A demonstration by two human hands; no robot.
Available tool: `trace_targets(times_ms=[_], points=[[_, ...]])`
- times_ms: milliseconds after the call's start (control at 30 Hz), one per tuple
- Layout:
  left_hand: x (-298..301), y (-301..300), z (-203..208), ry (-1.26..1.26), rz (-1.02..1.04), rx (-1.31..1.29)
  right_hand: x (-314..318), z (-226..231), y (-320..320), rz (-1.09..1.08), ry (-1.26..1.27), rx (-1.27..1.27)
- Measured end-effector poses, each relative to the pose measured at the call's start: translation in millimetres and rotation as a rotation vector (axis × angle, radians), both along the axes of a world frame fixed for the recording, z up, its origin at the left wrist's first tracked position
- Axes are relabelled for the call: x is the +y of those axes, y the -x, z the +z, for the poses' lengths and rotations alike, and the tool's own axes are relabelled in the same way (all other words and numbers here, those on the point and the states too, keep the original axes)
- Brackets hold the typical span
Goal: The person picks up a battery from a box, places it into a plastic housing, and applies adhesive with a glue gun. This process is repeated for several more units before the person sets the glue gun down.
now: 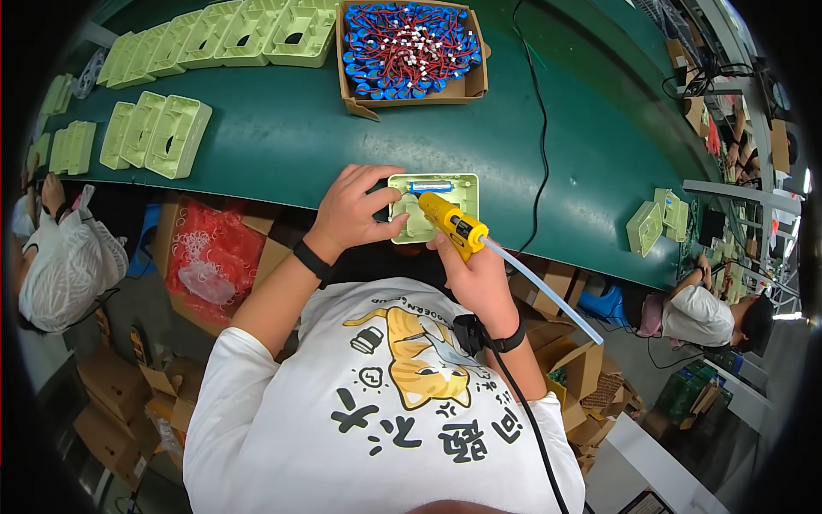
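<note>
A pale green plastic housing point(469, 184) lies at the near edge of the green workbench, its hollow side up. Inside it, along the far wall, sits a blue cylindrical battery point(431, 187). My left hand point(360, 206) grips the housing's left end between thumb and fingers. In my right hand point(473, 272) is a yellow hot glue gun point(454, 224), its front end over the housing's inside; the nozzle tip is hard to make out. A long whitish glue stick point(544, 289) sticks out of the gun's back, toward the lower right.
A cardboard box point(462, 90) of blue batteries with red wires stands at the far middle. More green housings point(177, 137) line the bench's left, with a few housings point(645, 227) at right. A black cable point(543, 128) crosses the bench. Co-workers point(698, 315) sit on both sides.
</note>
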State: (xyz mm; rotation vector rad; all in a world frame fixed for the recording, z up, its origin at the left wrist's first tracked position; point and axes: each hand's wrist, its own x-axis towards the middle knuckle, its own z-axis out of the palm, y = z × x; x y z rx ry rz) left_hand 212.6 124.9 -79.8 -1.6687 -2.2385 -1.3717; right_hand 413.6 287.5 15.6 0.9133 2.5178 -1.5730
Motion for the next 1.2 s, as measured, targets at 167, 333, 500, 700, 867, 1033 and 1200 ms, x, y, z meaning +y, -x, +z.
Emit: trace_targets(times_ms=[167, 333, 500, 700, 867, 1033, 1200], points=[[0.8, -0.5, -4.0, -0.007, 0.005, 0.001, 1.9, 4.0, 8.1, -0.043, 0.123, -0.096], [3.7, 0.5, -3.6, -0.019, 0.005, 0.018, 1.5, -9.5, 3.4, 0.028, -0.065, 0.025], [1.4, 1.4, -4.6, -0.008, 0.011, 0.02, -0.4, -14.9, 4.8, 0.081, -0.219, 0.151], [-5.4, 2.6, -9.3, 0.006, 0.024, 0.015, 3.5, 5.7, 6.5, -0.057, 0.054, -0.058], [1.5, -3.5, 14.0, 0.045, 0.01, -0.098, 11.9, 4.1, -3.1, -0.066, 0.373, 0.026], [1.1, -26.7, 26.0, 0.229, 0.031, 0.003, 42.4, 7.1, -34.3, -0.214, 0.882, 0.295], [77.4, -24.5, 50.9, 0.206, -0.159, -0.293, 69.0, -8.0, -97.8, -0.329, 1.074, 0.587]])
